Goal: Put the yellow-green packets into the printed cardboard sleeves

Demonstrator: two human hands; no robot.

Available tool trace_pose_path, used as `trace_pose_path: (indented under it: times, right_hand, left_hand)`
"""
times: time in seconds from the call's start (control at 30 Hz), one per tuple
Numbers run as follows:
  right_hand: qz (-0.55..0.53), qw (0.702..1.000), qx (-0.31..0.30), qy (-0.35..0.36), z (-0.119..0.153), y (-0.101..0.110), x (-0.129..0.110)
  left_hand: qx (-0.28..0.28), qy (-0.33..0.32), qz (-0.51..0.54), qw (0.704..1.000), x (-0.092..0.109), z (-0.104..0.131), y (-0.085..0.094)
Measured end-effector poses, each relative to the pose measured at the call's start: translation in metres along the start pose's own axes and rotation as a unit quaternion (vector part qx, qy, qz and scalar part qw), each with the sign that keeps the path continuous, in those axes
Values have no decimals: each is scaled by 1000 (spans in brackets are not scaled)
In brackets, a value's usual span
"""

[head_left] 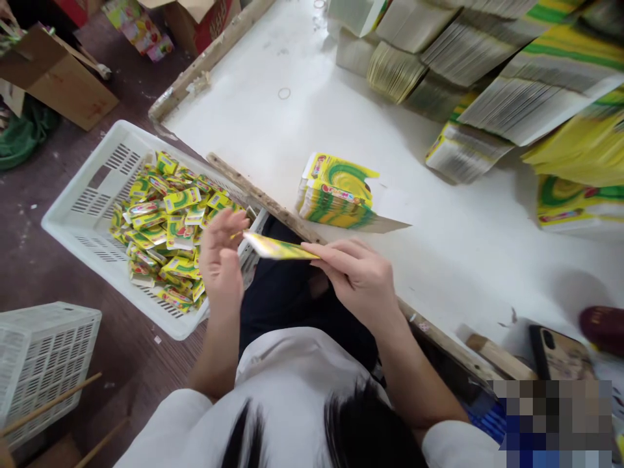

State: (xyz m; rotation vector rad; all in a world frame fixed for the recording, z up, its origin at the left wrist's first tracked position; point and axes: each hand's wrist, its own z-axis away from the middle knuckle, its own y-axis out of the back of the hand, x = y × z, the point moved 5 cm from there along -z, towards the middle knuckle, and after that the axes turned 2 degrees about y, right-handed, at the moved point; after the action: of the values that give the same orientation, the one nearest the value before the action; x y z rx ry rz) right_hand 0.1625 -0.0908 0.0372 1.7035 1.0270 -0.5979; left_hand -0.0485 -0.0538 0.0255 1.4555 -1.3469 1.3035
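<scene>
A flat yellow-and-green printed carton (280,248) is pinched at its right end between the thumb and fingers of my right hand (363,279). Beside its left end, my left hand (223,260) is raised with fingers apart; whether a fingertip touches the carton I cannot tell. Past my hands, on the white table (244,123), stands a stack of similar flat cartons (338,192), with one leaning out at its right. To the left, many small yellow packets (180,227) lie heaped in a white plastic crate (97,201).
Bundles of flat cartons (511,97) are piled at the table's far right. A phone (560,351) lies near the right edge. A wooden rim (277,211) borders the table. Another white crate (49,364) and cardboard boxes (63,78) are on the floor at left.
</scene>
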Motion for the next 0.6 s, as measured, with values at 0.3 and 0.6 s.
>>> trace_pose_path:
  times: [0.3,0.6]
  right_hand:
    - [48,993,84,64,10,1,-13]
    - [-433,863,-109,-235,11,-39,27]
  left_hand:
    - [-310,0,-352,883,2,17,-32]
    - [-325,-146,-297,886,0,42,-56]
